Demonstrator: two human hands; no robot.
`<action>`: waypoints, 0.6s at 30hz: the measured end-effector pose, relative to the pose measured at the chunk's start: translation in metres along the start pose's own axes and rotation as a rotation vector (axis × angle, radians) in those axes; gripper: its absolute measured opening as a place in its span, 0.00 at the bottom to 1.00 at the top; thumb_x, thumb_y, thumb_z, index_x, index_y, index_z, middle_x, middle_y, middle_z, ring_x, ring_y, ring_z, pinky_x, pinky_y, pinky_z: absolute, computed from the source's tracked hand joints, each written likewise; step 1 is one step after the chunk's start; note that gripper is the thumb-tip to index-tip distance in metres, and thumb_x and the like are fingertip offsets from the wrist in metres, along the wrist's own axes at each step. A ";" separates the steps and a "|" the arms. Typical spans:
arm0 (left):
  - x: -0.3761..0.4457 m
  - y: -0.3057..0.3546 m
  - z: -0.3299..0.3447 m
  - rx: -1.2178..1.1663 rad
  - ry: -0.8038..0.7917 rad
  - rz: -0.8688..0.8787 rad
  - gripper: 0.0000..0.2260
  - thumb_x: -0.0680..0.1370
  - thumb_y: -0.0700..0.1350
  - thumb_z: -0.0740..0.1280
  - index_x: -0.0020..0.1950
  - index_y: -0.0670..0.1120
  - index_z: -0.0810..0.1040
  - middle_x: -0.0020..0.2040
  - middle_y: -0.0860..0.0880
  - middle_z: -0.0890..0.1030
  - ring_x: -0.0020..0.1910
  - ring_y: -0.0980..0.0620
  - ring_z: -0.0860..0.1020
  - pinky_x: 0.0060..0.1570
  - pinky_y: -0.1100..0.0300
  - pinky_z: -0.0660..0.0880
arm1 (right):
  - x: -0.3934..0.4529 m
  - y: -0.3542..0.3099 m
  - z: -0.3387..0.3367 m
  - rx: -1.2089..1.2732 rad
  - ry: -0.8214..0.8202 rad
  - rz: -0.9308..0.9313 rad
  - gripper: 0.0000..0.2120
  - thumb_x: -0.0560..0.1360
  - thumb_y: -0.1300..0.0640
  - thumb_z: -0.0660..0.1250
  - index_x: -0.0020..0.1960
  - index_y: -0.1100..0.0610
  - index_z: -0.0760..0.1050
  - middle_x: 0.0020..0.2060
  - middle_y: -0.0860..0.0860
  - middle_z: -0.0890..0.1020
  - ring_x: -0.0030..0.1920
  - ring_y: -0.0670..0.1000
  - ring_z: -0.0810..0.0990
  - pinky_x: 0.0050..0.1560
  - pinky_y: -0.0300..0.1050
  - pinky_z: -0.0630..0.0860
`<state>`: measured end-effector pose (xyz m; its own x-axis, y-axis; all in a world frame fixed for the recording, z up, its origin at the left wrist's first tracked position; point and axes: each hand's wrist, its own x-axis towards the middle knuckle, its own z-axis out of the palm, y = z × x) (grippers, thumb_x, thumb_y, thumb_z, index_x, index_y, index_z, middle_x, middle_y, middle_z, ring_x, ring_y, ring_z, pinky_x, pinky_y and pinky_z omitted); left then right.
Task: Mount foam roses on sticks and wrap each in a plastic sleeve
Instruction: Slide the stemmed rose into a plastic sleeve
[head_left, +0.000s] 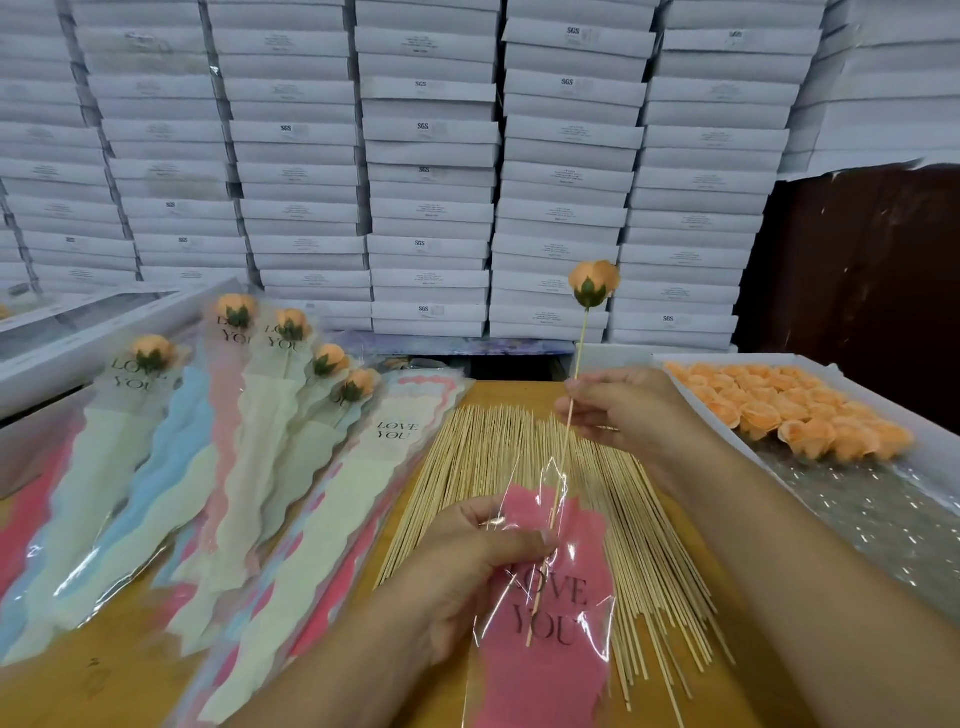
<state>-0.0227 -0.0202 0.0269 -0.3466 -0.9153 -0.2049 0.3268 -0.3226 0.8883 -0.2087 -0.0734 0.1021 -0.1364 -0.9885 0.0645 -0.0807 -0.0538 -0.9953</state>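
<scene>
Orange foam and a green calyx make up the rose (594, 283), which sits atop a thin bamboo stick (563, 447) in the head view. The right hand (621, 410) pinches that stick between thumb and fingertips, well below the bloom, with the rose standing high above the grip. Below the pinch the stick slants down and to the left into the open mouth of a pink plastic sleeve (545, 597) printed "LOVE YOU"; its lower tip shows through the clear film near the lettering. The left hand (467, 566) grips the sleeve's upper left edge, fingers curled over the film; exactly how the thumb lies is hard to tell through the glare.

Under both hands lies a fan of loose bamboo sticks (483, 467) on a yellow table (124, 675). To the right of the right hand is a white tray (727, 361) holding rows of orange foam roses (800, 415). To the left of the left hand lie finished wrapped roses (291, 332) over a pile of pastel sleeves (311, 545). Beyond the grip, stacked white boxes (431, 171) fill the background.
</scene>
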 end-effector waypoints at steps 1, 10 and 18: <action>0.000 0.001 0.000 0.001 -0.011 -0.002 0.15 0.65 0.27 0.78 0.49 0.37 0.85 0.48 0.35 0.85 0.40 0.42 0.85 0.40 0.51 0.83 | -0.002 0.001 0.001 -0.008 -0.016 0.007 0.03 0.78 0.59 0.69 0.51 0.57 0.80 0.38 0.51 0.88 0.40 0.47 0.86 0.49 0.45 0.80; 0.000 0.007 0.001 0.016 -0.013 0.049 0.23 0.65 0.30 0.77 0.60 0.34 0.79 0.47 0.36 0.85 0.27 0.50 0.80 0.26 0.60 0.77 | -0.021 0.017 0.008 -0.119 -0.135 0.045 0.08 0.73 0.54 0.75 0.50 0.56 0.85 0.47 0.50 0.87 0.52 0.48 0.84 0.52 0.45 0.77; 0.000 0.006 0.002 0.017 -0.018 0.045 0.16 0.69 0.29 0.75 0.57 0.35 0.82 0.39 0.41 0.84 0.27 0.50 0.80 0.28 0.61 0.77 | -0.019 0.019 0.011 -0.113 -0.130 0.044 0.05 0.76 0.54 0.72 0.46 0.54 0.85 0.46 0.50 0.87 0.49 0.48 0.83 0.53 0.47 0.78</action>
<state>-0.0229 -0.0218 0.0326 -0.3479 -0.9243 -0.1573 0.3276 -0.2770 0.9033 -0.1963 -0.0569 0.0808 -0.0141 -0.9999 0.0041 -0.1893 -0.0013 -0.9819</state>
